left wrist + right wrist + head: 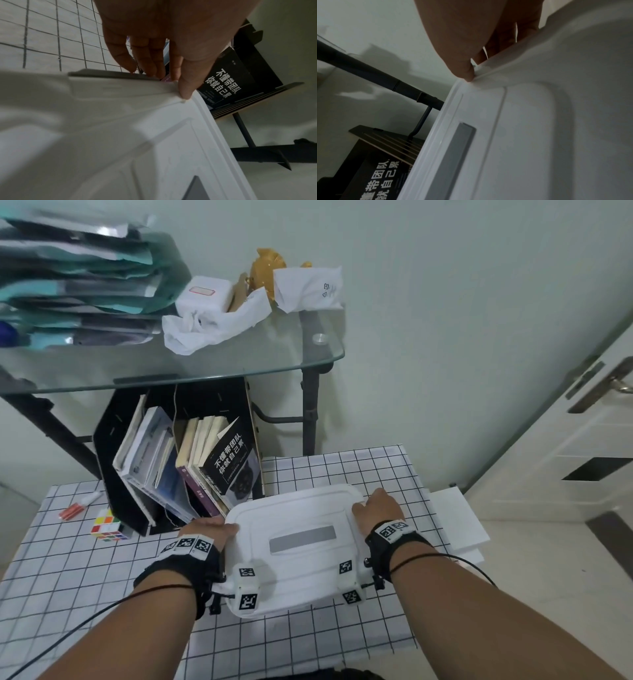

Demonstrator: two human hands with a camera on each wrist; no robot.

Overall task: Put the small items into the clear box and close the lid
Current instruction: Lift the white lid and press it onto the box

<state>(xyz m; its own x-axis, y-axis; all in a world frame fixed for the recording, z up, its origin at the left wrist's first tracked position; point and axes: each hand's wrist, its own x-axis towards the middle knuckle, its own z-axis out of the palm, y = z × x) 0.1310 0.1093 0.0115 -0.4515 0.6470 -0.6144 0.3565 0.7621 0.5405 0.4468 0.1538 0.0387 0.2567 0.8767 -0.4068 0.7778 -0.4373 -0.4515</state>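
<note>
A white lid (301, 515) with a grey rectangular inset lies flat over the box, and the clear box beneath it is hidden. My left hand (209, 530) grips the lid's left edge, thumb on the rim and fingers down the side, as the left wrist view shows on the lid (120, 121) under my left hand (168, 82). My right hand (376, 506) grips the far right corner; in the right wrist view the lid (539, 121) has my right hand (477, 63) on its rim. A Rubik's cube (107, 525) and small red sticks (72, 511) lie on the checked tablecloth (85, 577) at the left.
A black book rack (116, 460) full of books stands just behind the lid. A glass table (239, 361) with bags and stacked folders rises behind it. White foam boards (459, 522) lie off the table's right edge, and a door (582, 440) is at the far right.
</note>
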